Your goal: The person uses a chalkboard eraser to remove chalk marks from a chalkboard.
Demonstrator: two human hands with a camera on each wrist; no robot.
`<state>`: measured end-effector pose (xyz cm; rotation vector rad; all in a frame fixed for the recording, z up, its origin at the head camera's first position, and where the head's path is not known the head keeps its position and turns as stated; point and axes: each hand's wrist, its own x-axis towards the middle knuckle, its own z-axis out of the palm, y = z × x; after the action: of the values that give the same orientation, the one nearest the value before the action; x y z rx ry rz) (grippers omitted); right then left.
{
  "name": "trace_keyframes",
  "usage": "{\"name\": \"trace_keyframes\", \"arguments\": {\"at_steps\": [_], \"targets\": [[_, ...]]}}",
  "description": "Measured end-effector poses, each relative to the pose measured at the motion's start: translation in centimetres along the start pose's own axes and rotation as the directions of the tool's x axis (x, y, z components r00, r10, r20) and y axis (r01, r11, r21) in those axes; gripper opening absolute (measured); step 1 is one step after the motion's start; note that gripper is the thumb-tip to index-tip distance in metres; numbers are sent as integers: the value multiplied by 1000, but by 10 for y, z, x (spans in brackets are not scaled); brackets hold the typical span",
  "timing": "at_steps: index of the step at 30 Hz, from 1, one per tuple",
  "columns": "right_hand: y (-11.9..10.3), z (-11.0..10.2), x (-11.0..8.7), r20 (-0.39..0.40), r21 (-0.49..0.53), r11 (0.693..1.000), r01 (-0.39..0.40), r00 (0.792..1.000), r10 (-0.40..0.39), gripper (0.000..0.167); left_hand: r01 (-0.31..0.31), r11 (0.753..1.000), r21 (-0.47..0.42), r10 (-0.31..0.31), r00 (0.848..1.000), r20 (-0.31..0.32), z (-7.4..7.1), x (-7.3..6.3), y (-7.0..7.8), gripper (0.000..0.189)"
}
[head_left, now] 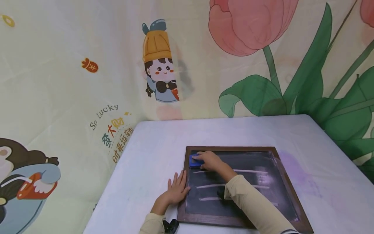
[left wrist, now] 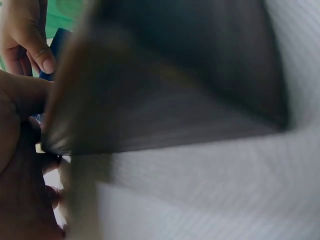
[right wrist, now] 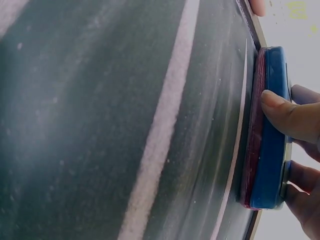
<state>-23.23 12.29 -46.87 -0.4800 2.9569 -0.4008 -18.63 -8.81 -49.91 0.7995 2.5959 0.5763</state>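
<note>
Gripping 1 blue eraser (right wrist: 272, 170) w/ R hand (head_left: 212, 161) | L hand (head_left: 176, 191) splayed, touching frame (head_left: 230, 149) | 1 chalkbd (head_left: 248, 162), 3 chalk lines (head_left: 208, 186)

A blue eraser (right wrist: 268, 162) with a dark red pad (right wrist: 254, 145) stands out against a dark chalkboard (head_left: 242, 159) striped with whitish chalk lines (head_left: 251, 171) and edged by a brown frame (head_left: 230, 148). Sleeves (head_left: 254, 201) are beige, the table (head_left: 152, 156) white with a purple smudge (head_left: 295, 169), the cream backdrop (head_left: 122, 65) printed with a pink tulip (head_left: 254, 22).
</note>
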Motion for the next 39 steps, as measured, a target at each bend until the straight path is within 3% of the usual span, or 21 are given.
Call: {"name": "trace_keyframes", "arguments": {"at_steps": [11,17,28,33,39], "targets": [[21,-11,-18,14,100,995,-14,1000,13,58,-4,999,-36,4,1000,0,3,3,-4,67],[60,-19,-47,11,149,989,-24,1000,23,55,-21,999,-50,21,1000,-3,5,5,-6,68],[136,-36,-109,-43,207,973,-106,992,117,56,-31,998,-60,29,999,-26,6,4,-9,66],[164,-43,-134,-67,180,972,-149,984,163,57,-52,997,-57,51,998,-22,5,5,-8,66],[178,-45,-140,-56,188,974,-128,988,140,59,-39,998,-55,38,999,-20,4,4,-11,66]]}}
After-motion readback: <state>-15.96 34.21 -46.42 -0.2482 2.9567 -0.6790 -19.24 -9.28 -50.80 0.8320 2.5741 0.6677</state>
